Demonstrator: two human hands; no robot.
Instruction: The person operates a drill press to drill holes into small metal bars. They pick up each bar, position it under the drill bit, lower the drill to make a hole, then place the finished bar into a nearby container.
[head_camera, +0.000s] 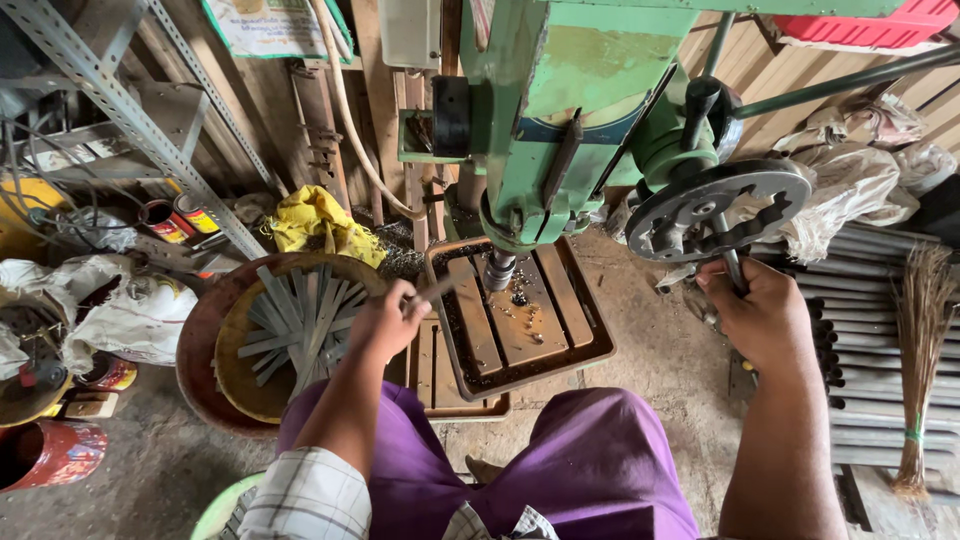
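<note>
My left hand (385, 322) grips a flat metal strip (436, 290) whose far end reaches toward the drill bit (498, 270) of a green drill press (560, 120). The bit stands over a wooden work table (580, 330) strewn with metal chips. My right hand (757, 315) is closed on the feed handle (733, 265) hanging from the grey hand wheel (715, 208) on the machine's right side. Just left of my left hand, a round pan (235, 375) holds several more flat metal strips (295, 320).
Metal rods (865, 400) lie stacked at the right with a broom (920, 350) on them. Paint cans (180, 218), a red tin (45, 452), white sacks (140, 315) and a yellow cloth (315, 220) crowd the left. Slotted steel angle (130, 110) leans behind.
</note>
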